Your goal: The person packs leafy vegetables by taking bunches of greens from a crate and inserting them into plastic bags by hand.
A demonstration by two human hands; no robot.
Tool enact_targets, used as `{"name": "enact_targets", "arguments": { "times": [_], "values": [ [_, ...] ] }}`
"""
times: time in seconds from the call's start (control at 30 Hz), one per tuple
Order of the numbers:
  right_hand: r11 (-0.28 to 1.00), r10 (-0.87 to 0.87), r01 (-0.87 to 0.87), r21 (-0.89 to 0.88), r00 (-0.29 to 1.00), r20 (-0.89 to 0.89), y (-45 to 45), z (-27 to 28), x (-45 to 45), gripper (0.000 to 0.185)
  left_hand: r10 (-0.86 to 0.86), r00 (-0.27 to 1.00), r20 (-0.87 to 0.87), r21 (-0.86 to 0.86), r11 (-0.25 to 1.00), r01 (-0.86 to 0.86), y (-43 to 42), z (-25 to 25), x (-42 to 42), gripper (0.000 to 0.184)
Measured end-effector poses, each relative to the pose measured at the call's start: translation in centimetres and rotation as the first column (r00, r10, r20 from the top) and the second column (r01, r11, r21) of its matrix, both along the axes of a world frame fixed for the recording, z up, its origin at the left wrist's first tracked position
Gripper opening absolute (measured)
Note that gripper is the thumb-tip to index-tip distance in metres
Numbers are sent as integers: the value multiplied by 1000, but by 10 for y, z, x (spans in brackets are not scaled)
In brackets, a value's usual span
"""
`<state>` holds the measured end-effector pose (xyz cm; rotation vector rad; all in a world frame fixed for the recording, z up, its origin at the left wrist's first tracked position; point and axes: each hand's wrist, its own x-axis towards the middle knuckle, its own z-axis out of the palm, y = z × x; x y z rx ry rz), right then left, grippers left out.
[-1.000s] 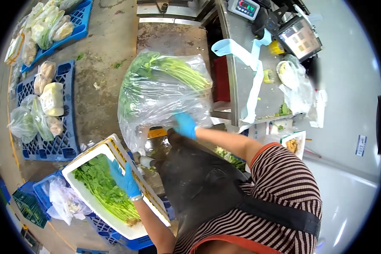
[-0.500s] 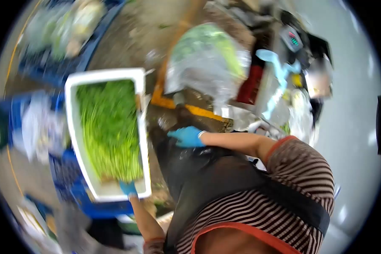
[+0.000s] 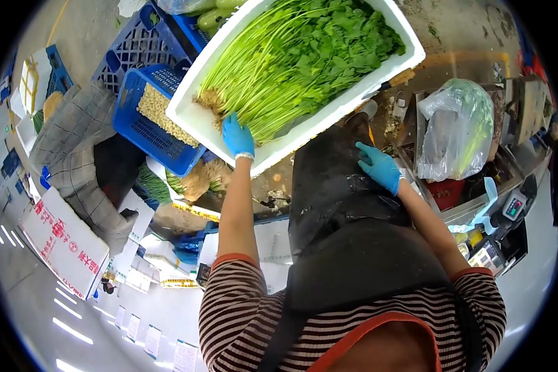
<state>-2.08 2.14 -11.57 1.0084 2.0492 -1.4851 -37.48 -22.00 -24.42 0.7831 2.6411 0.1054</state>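
Observation:
A white foam box [image 3: 390, 74] holds long green-stemmed leafy celery [image 3: 291, 68], roots towards the lower left and leaves towards the upper right. My left hand [image 3: 237, 135], in a blue glove, reaches over the box's near wall. Its fingers stretch towards the celery's root end and rest against the lower stems; I see nothing gripped in them. My right hand [image 3: 380, 167], also blue-gloved, is held in front of the dark apron [image 3: 347, 186], outside the box, with its fingers apart and nothing in them.
A blue crate [image 3: 161, 139] of pale, bean-like pieces stands left of the foam box, near a person in a checked garment [image 3: 74, 142]. At right are a bagged green vegetable [image 3: 456, 130] and a scale display [image 3: 513, 208]. A printed carton [image 3: 65, 242] lies lower left.
The view has turned, so the foam box now appears higher and tilted. My left hand is further inside, at the root end. My right hand remains by the apron, fingers spread.

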Motion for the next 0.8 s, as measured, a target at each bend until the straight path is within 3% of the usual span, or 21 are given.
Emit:
{"name": "enact_targets", "arguments": {
  "times": [0.03, 0.13, 0.17, 0.27, 0.3, 0.4, 0.5, 0.63, 0.73, 0.8],
  "values": [
    [999, -35, 35, -36, 999, 17, -1, -2, 1, 54, -1, 1000, -30, 23, 1000, 2, 5, -8, -13, 58],
    [996, -62, 66, -68, 996, 58, -1, -6, 3, 53, 39, 991, 125, -329, 944, 4, 22, -23, -37, 68],
    [996, -57, 62, -68, 996, 68, 0, -7, 4, 53, 68, 979, 191, -257, 966, -17, -4, -61, -43, 76],
    [1000, 20, -21, 6, 997, 76, -1, -15, 7, 53, 32, 929, 367, -238, 969, 61, -8, -46, -63, 77],
    [999, 37, -36, -6, 995, 87, -1, -14, 6, 53, -12, 906, 424, -159, 983, 87, -17, -53, -70, 80],
    [997, 83, -83, -9, 992, 92, -2, -19, -6, 53, -150, 940, 307, -135, 971, 199, -20, -35, -64, 84],
    [995, 99, -100, 7, 992, 83, -5, -21, -22, 52, -52, 926, 373, -99, 991, 95, -18, -28, -59, 93],
    [998, 54, -52, -25, 994, 90, -4, -24, -36, 51, 42, 806, 590, -331, 924, 194, 4, -25, -72, 104],
    [999, 31, -30, -11, 996, 86, 3, -25, -36, 50, -58, 760, 648, -313, 889, 334, -4, -45, -96, 104],
    [1000, 23, -23, -3, 995, 92, 6, -29, -34, 50, -182, 810, 557, -305, 863, 403, 8, -21, -102, 87]
  ]
}}
